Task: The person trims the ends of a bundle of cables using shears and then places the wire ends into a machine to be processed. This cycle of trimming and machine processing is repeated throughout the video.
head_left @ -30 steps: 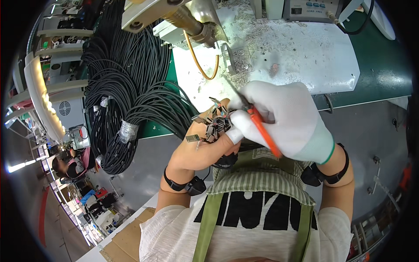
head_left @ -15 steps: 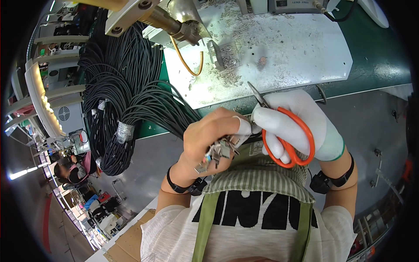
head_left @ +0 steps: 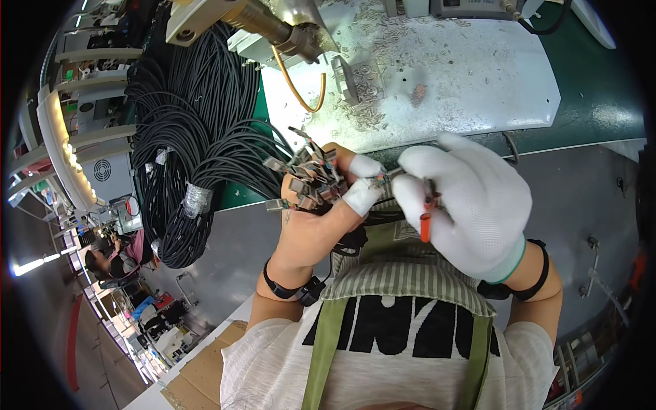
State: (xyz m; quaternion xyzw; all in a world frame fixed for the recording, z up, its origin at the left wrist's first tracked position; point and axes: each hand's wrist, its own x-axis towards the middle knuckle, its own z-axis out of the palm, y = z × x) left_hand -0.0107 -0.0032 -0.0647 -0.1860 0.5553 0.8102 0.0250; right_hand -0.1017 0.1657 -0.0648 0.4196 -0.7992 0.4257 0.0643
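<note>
My left hand point(head_left: 306, 238) is closed around a bunch of black cables whose ends carry small metal connectors point(head_left: 306, 186) with coloured wires. White covers wrap its thumb and forefinger, which pinch one cable end point(head_left: 380, 179) between them. Just to the right, my right hand point(head_left: 482, 205), in a white knit glove, grips a pair of scissors point(head_left: 426, 227). Only part of an orange handle and a little dark metal show; the glove hides the rest. The gloved fingertips are close beside the pinched cable end.
Coiled black cables point(head_left: 171, 225) hang over the bench's left edge. A white board point(head_left: 471, 82) littered with small clippings lies on the green bench point(head_left: 594, 102). Above its left side juts a metal machine head point(head_left: 294, 41) with a yellow tube point(head_left: 290, 89). Another person point(head_left: 113, 256) sits far left.
My left hand has turned, bringing the connectors up and left. The scissors have swung round into my right palm, so their blades and loops are mostly hidden now.
</note>
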